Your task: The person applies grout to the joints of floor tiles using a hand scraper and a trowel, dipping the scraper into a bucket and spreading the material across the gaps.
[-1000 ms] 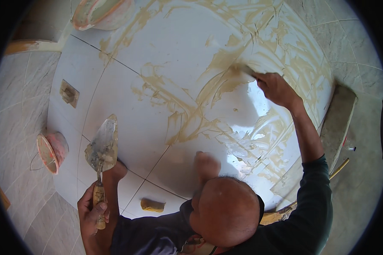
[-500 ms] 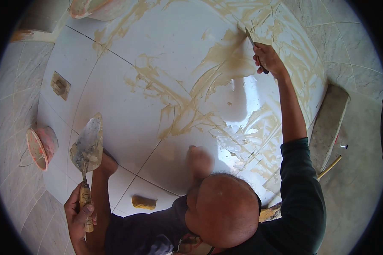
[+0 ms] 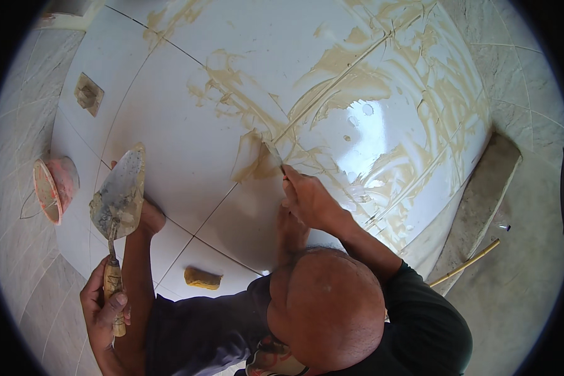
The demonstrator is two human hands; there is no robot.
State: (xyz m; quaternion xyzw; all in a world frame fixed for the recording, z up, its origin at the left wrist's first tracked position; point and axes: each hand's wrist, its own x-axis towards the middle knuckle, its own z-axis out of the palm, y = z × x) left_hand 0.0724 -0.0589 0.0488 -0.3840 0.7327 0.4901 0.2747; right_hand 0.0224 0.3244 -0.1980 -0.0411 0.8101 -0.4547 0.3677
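My left hand is wrapped round the wooden handle of a pointed trowel, whose blade is upright and smeared with beige paste. My right hand grips a narrow-bladed knife; its tip touches the white tiles at a paste-smeared joint. The handle is mostly hidden in the fist. Beige paste lies in smeared streaks over the tiles at the right and along several joints. A straight scored line runs through the paste from the upper right down to the knife.
A yellow-brown sponge lies near my bare feet. A pinkish bucket lies tipped at the left, below a square drain cover. Along the right edge are a grey slab and a yellow stick.
My right hand has drawn the knife from the upper right toward me and left along the joint, leaving a line in the paste. My left hand keeps hold of the trowel, slightly shifted.
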